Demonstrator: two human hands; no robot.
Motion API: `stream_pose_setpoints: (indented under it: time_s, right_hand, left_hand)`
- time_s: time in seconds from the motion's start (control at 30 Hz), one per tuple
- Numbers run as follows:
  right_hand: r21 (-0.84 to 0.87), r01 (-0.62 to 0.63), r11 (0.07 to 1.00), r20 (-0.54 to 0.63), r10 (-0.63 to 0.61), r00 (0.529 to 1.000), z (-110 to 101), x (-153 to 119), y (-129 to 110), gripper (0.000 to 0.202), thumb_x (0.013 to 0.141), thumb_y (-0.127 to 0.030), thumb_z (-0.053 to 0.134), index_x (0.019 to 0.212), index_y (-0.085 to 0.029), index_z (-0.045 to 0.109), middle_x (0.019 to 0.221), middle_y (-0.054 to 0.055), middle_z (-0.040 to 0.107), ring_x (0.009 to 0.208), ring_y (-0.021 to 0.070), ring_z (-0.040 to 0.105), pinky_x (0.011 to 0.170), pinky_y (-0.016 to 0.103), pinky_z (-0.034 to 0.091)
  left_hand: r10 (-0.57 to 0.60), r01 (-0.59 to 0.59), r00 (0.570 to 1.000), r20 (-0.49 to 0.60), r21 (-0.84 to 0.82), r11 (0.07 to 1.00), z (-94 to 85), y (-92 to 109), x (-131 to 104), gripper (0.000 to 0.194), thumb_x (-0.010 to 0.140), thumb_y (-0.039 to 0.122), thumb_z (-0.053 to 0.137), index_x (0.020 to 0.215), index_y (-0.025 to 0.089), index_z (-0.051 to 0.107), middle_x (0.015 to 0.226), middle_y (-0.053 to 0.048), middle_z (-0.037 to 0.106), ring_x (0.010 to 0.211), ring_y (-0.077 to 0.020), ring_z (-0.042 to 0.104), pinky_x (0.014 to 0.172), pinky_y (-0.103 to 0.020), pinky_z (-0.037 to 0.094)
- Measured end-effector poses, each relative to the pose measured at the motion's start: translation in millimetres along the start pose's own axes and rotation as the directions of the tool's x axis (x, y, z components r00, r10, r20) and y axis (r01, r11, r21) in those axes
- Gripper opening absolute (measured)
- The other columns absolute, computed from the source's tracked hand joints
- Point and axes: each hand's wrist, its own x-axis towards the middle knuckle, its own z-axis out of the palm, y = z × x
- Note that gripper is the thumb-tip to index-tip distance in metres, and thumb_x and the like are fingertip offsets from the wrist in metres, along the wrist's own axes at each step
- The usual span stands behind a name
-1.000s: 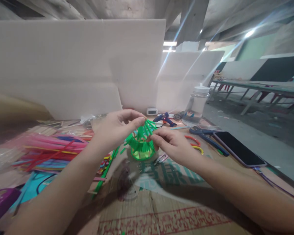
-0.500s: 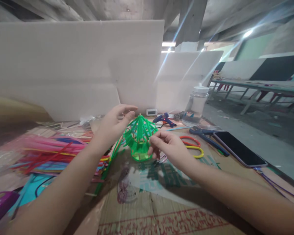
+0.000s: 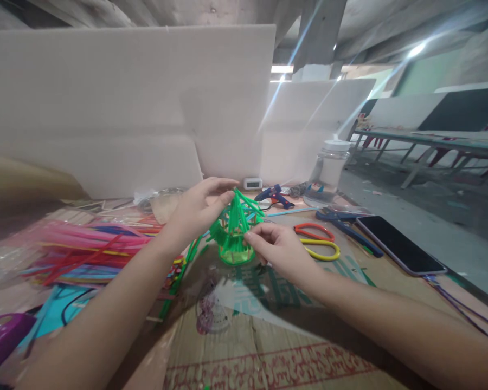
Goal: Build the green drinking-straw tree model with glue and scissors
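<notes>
A small cone-roofed model [image 3: 236,227] of green pipe cleaners stands upright on the table, with thin orange-brown posts and a green-rimmed base. At its peak, the thumb and fingers of my left hand [image 3: 205,208] close around the tip from the left. My right hand [image 3: 277,246] is pinched at the model's right side, at the lower edge of the roof, with its fingertips against the green strands. The hands cover parts of the peak and of the right side.
Pipe cleaners in many colours [image 3: 93,238] lie left. A glue gun [image 3: 274,196], small digital clock [image 3: 252,183] and water bottle [image 3: 328,168] stand behind. To the right are scissors with red and yellow handles [image 3: 321,249], blue-handled pliers [image 3: 350,233] and a phone [image 3: 400,246]. White boards [image 3: 126,108] rise behind.
My left hand has moved slightly right and closed onto the model's peak. My right hand has shifted a little left against its side, fingers more drawn together.
</notes>
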Motion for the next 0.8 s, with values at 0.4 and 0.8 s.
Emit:
stream_pose_setpoints:
  time_s: [0.4,0.8]
  right_hand:
    - [-0.024,-0.03,0.999,-0.029,0.029,0.999,1.0,6.5,-2.2,0.025,0.081,-0.038,0.058,0.065,-0.018,0.056,0.053,-0.006,0.044,0.047,0.0085,0.036,0.047,0.023,0.027]
    - [0.103,-0.088,0.991,-0.035,0.092,0.995,6.5,7.0,-3.2,0.025,0.082,-0.039,0.061,0.068,-0.018,0.058,0.047,-0.009,0.04,0.042,0.0076,0.032,0.045,0.023,0.024]
  left_hand:
    - [-0.023,0.023,1.0,-0.01,0.03,0.999,0.1,1.0,0.4,0.027,0.091,0.037,0.056,0.11,0.021,0.067,0.107,-0.004,0.071,0.099,-0.0186,0.064,0.092,-0.031,0.048]
    - [-0.042,0.042,0.999,-0.002,0.037,0.998,0.5,5.3,-1.2,0.03,0.089,0.04,0.06,0.11,0.021,0.067,0.107,-0.004,0.07,0.099,-0.0193,0.063,0.092,-0.031,0.048]
